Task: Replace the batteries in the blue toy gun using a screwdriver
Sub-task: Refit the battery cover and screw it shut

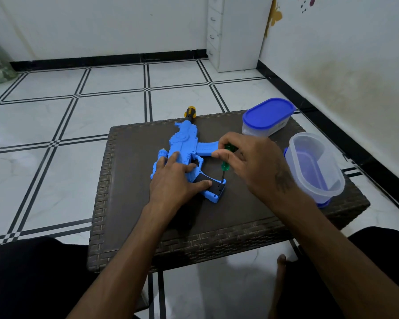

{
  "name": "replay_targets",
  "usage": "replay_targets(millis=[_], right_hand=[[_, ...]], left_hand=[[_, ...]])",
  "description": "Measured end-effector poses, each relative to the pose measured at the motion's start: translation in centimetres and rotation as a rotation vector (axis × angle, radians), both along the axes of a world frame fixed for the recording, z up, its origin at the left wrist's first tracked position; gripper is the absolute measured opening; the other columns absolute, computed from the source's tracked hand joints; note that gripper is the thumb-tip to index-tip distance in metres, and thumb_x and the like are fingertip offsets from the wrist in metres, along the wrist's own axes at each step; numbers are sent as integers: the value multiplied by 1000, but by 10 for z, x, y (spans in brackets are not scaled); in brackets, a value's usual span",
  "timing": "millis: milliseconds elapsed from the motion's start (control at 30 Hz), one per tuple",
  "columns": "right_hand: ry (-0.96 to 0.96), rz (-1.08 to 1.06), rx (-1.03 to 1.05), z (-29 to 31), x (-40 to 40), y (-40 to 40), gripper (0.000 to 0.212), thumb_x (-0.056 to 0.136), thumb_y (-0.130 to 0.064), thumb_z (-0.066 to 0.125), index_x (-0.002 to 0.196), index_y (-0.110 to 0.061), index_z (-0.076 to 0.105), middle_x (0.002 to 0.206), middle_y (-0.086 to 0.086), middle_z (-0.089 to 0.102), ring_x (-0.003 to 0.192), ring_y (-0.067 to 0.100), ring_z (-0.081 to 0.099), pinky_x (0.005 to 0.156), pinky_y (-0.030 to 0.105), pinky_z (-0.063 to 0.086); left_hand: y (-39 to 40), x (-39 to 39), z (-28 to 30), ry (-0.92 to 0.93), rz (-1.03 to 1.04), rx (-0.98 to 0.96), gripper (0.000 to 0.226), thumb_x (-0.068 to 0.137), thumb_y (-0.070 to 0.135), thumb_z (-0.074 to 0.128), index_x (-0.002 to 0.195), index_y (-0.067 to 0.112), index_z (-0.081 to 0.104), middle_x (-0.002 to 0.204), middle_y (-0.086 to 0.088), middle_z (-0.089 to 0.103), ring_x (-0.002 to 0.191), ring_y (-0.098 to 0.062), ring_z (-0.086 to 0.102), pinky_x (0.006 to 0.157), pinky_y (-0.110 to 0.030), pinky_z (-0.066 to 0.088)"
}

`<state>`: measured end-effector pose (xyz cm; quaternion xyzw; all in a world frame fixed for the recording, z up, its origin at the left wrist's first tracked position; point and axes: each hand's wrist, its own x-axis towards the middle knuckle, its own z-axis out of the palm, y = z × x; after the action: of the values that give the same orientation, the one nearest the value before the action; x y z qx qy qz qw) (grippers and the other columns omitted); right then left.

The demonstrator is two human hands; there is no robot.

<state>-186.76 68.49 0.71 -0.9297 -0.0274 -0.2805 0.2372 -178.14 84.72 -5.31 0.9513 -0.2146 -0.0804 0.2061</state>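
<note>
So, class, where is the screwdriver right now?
In the head view, the screwdriver stands right of centre, held by the right hand, its tip on the blue toy gun handle's black panel.

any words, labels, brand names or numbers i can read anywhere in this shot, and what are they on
No readable text anywhere.
Blue toy gun: raised marks on the magazine, too small and blurred to read.
Screwdriver in the right hand: no print visible.
Two clear containers, one with its lid on, one open: no labels.
Wall stickers: shapes only, no letters.
</note>
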Motion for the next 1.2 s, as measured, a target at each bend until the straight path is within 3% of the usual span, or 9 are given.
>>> replay_targets(millis=[133, 233, 333, 467, 733, 933, 1033, 1200], right_hand=[[94, 23, 13, -4, 0, -1, 23, 102, -34, 42, 98, -20, 60, 76, -12, 54, 69, 7, 53, 59, 29, 41], [129, 140, -1, 4, -4, -6, 25, 99, -23, 43, 113, -16, 62, 103, -4, 64, 89, 11, 59, 74, 29, 48], [98, 166, -17, 6, -5, -10, 20, 96, -18, 50, 110, -18, 64, 94, -7, 65, 81, 3, 56, 68, 24, 47], [44, 142, -44, 3, -4, -12, 17, 94, -23, 53, 91, -14, 66, 78, -3, 63, 69, 10, 55, 61, 36, 48], [32, 102, -61, 9, -7, -9, 16, 91, -32, 64, 89, -17, 68, 73, -6, 63, 63, 7, 53, 57, 33, 48], [-42, -62, 36, 23, -25, -15, 9, 89, -28, 70, 88, -19, 70, 64, -16, 58, 58, 3, 54, 53, 17, 43], [-125, -197, 41, 16, -33, -21, 9, 86, -20, 73, 91, -13, 71, 72, -7, 66, 61, 4, 58, 58, 16, 49], [1, -336, 6, -25, -33, -29, 9, 84, -9, 73, 86, -10, 65, 85, 5, 66, 70, 10, 55, 63, 20, 45]], left_hand=[[3, 1, 0, -5, -30, 15, 79, 69, 73, 65, 138, 38, 50, 160, 0, 19, 147, -25, 8, 114, -48, 27], [6, 4, 1, 17, -52, 15, 82, 65, 73, 68, 137, 39, 51, 160, 0, 19, 147, -24, 8, 113, -51, 29], [7, 6, 2, 31, -61, 8, 83, 63, 72, 71, 136, 40, 51, 160, 0, 19, 147, -24, 8, 113, -51, 30], [7, 5, 1, 21, -59, 13, 82, 63, 72, 71, 136, 41, 50, 160, 1, 19, 147, -25, 7, 113, -52, 29], [11, 3, 1, 1, -71, 17, 82, 63, 69, 73, 135, 38, 52, 158, 1, 23, 146, -26, 11, 111, -52, 32], [22, 2, 4, 39, -82, 33, 77, 63, 66, 75, 133, 41, 53, 158, 1, 22, 146, -26, 11, 111, -53, 32], [34, 2, 5, 48, -98, 36, 76, 62, 67, 75, 131, 43, 54, 159, 3, 22, 146, -25, 11, 110, -52, 33], [50, 3, 5, 66, -146, 59, 75, 61, 69, 74, 130, 46, 53, 159, 7, 20, 146, -25, 10, 110, -50, 31]])
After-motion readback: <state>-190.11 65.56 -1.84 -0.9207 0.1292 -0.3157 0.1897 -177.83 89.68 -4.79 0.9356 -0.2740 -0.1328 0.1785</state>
